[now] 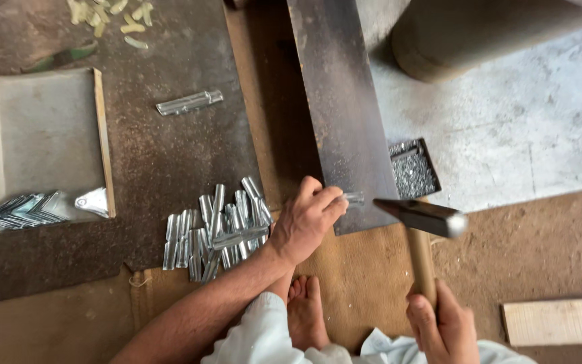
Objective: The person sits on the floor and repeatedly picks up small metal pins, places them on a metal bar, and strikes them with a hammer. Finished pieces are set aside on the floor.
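On the dusty floor, a small shiny metal piece [353, 197] sits pinched in left hand [304, 222]

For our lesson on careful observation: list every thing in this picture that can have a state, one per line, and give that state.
Left hand: pinching a small metal piece against the dark metal bar.
Right hand: gripping the hammer, its head raised beside the bar.
Small tray: filled with tiny metal bits.
Metal strips: loosely piled on the mat.
Folded brackets: stacked on a flat board.
Single metal strip: lying alone.
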